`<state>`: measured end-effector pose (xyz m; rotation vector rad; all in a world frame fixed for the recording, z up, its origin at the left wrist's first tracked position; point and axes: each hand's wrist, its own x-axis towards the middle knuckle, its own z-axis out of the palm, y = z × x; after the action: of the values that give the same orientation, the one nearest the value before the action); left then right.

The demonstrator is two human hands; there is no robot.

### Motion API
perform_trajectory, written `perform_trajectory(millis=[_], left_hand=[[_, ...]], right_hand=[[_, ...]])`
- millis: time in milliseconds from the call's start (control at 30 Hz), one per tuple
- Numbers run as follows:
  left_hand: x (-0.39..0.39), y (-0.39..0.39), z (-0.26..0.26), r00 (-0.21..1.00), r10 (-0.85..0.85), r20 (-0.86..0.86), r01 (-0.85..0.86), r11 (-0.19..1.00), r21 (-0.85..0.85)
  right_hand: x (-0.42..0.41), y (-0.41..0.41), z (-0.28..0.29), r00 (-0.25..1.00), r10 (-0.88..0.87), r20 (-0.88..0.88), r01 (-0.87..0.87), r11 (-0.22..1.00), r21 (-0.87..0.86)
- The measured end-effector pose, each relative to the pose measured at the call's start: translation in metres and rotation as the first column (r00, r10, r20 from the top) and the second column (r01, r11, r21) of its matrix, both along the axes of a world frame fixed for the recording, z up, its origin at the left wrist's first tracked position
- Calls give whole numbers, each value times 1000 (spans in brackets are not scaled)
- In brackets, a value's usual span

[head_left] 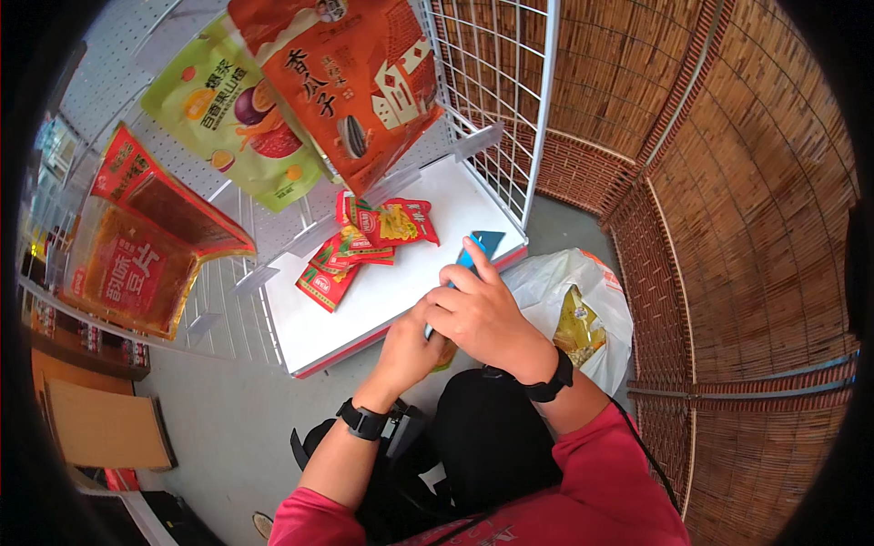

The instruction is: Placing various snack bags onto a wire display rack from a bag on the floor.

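Both my hands are together over the front edge of the white shelf [382, 293]. My right hand [481, 317] grips a thin blue packet [487, 241], with the forefinger stretched along it. My left hand [403, 351] closes on the packet's near end, and the fingers of the two hands touch. Most of the packet is hidden by the hands, so its kind is unclear. On the shelf, to the left of my hands, lie several red snack packets [403, 222] in a loose, overlapping pile. Part of a yellow-green thing [444, 357] shows below my hands.
An orange bag of melon seeds [362, 89], a green fruit snack bag [239, 116] and a red-brown snack bag [130, 266] hang on the rack above. A white wire grid [502, 75] bounds the shelf. Beside it, a white plastic bag [608, 293] holds yellow packets. A woven screen [758, 225] stands right.
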<state>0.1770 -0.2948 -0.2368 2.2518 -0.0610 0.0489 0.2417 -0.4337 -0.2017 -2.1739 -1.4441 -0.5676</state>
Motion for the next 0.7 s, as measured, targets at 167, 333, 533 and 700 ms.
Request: perform_trajectory(millis=[167,333,533,700], left_hand=[[0,16,-7,939,322,-120,-342,842,-416],[2,13,7,948,290,-132,-285,587,-758],[1,21,1,931,120,-344,-345,595,-726],[7,19,-1,912,206,-355,-409,544,-733]], right_hand=[[10,16,-12,964,-263,-35,252,867,430],[25,0,-75,486,298,-822,550,626,553],[30,-15,-81,81,597,-799,469,684,559],[35,-12,-91,118,559,-821,498,682,536]])
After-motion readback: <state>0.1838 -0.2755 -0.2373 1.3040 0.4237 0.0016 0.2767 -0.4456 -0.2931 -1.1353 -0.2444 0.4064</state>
